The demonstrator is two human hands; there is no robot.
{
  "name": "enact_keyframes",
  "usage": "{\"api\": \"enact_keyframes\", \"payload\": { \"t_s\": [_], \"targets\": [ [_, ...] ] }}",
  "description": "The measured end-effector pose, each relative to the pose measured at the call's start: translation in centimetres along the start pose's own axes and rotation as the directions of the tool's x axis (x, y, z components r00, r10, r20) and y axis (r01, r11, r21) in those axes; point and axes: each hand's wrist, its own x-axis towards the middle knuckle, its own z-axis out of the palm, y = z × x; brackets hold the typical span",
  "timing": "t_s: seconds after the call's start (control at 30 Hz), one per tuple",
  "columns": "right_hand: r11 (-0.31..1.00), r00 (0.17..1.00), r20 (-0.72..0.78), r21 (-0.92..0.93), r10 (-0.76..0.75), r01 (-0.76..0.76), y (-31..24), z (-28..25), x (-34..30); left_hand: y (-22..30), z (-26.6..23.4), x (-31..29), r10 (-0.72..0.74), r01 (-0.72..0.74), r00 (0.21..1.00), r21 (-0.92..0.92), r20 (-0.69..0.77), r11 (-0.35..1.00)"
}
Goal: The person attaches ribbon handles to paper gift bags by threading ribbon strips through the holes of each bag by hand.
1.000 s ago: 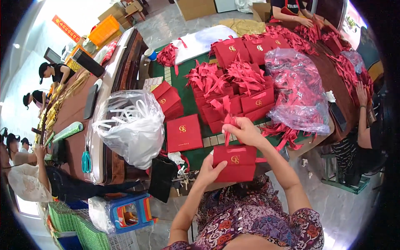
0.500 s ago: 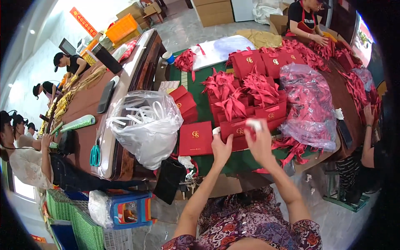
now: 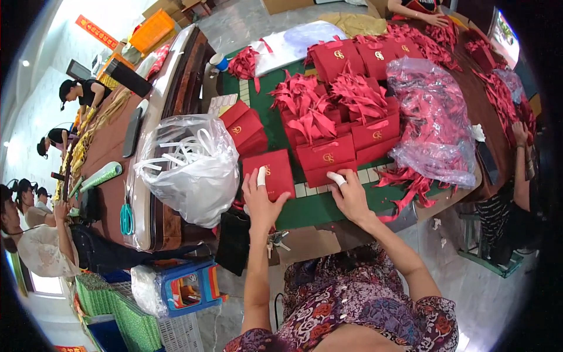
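Observation:
My left hand (image 3: pixel 262 200) lies with its fingers stretched out on a flat red gift bag (image 3: pixel 278 170) with a gold emblem. A white cover is on one of its fingers. My right hand (image 3: pixel 352 199) has its fingers apart at the lower edge of the front red bag (image 3: pixel 326 157) in the pile, and one finger also wears a white cover. Whether it touches that bag I cannot tell. Behind, more red bags (image 3: pixel 375 134) sit in rows with bunched pink-red ribbons (image 3: pixel 305 105) on top.
A clear plastic bag of white ribbon (image 3: pixel 193 176) stands left. Wrapped red ribbons (image 3: pixel 431 117) lie right on the green mat (image 3: pixel 305 216). More red bags (image 3: pixel 243 126) are fanned out at the back left. Turquoise scissors (image 3: pixel 126 218) lie on the side table. Other people work around.
My left hand has moved left from the front of the pile onto the flat bag. My right hand has come down and slightly left to the pile's front edge. The whole view has shifted.

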Motion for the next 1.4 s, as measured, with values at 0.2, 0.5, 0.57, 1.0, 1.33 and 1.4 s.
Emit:
{"api": "enact_keyframes", "payload": {
  "t_s": [0.2, 0.5, 0.57, 1.0, 1.33, 1.4],
  "targets": [
    [0.998, 0.998, 0.028, 0.025, 0.057, -0.057, -0.3, -4.4, -3.6, -1.4, 1.1, -2.8, 0.064, -0.065, 0.988, 0.007, 0.144, 0.998],
    [0.968, 0.969, 0.062, -0.093, 0.239, -0.233, 0.6, -8.5, -8.3, 2.4, 1.1, -7.6, 0.206, -0.210, 0.968, -0.012, -0.141, 0.978],
    [0.974, 0.973, 0.096, -0.095, 0.212, -0.203, 0.4, -8.3, -8.5, 4.1, 0.9, -10.1, 0.219, -0.225, 0.965, -0.030, -0.144, 0.974],
    [0.988, 0.971, 0.187, -0.066, 0.149, -0.139, -0.2, -6.1, -6.6, 5.9, 2.4, -18.5, 0.285, -0.284, 0.958, -0.181, -0.022, 0.942],
    [0.982, 0.986, 0.166, 0.186, 0.002, -0.034, 1.2, 0.9, 0.3, 7.7, 4.2, -16.3, 0.435, -0.335, 0.885, -0.423, 0.165, 0.842],
    [0.995, 0.985, 0.175, 0.103, -0.001, -0.017, 1.3, 0.9, 0.0, 7.7, 4.0, -15.4, 0.379, -0.288, 0.915, -0.434, 0.138, 0.854]
  ]
}}
